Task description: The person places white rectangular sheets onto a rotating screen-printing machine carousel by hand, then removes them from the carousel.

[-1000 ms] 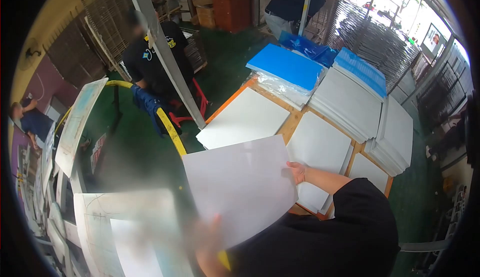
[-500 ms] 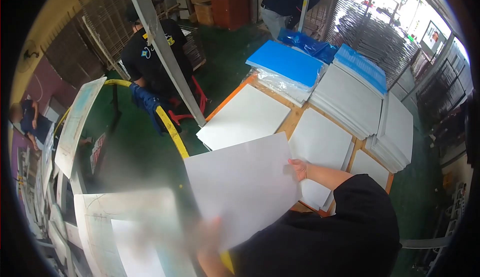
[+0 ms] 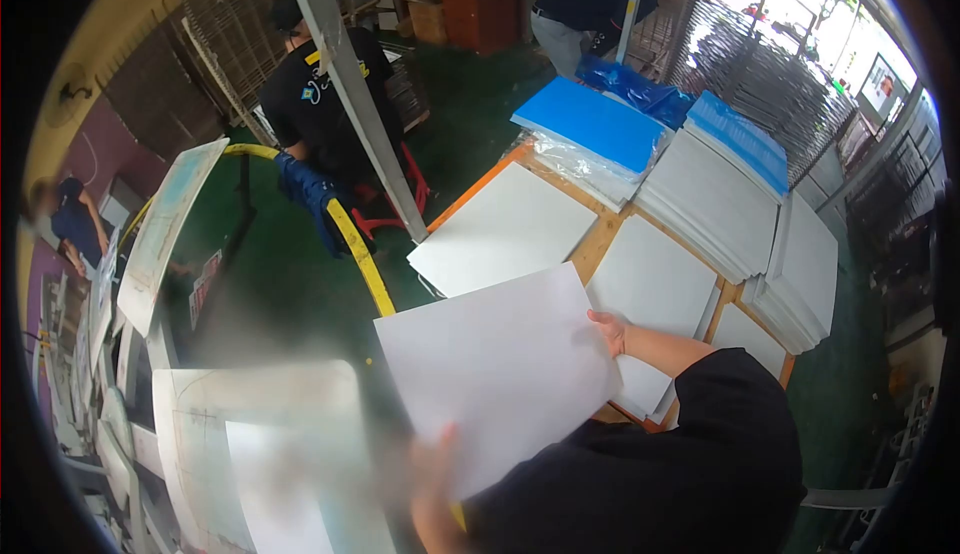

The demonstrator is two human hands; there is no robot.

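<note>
A large white sheet [image 3: 495,379] is held up in front of me between my two hands. My right hand [image 3: 608,332] grips its right edge, thumb on the upper face. At the lower left edge, my left hand [image 3: 435,474] is closed on the sheet too, though blur softens its outline. Below and left of that hand is a pale, stained board [image 3: 190,409] with rounded corners. Another white sheet [image 3: 265,474] lies on this board, partly blurred.
A wooden table [image 3: 597,237] on the right bears stacks of white sheets [image 3: 710,204] and blue-topped stacks [image 3: 590,124]. A metal post [image 3: 355,94] and a yellow curved bar [image 3: 360,254] stand ahead. Beyond are a seated person [image 3: 325,104], a bending person [image 3: 600,4] and wire racks [image 3: 770,64].
My view has turned slightly, so the surroundings sit a little farther right. Both hands still hold the sheet, which has shifted only slightly in view.
</note>
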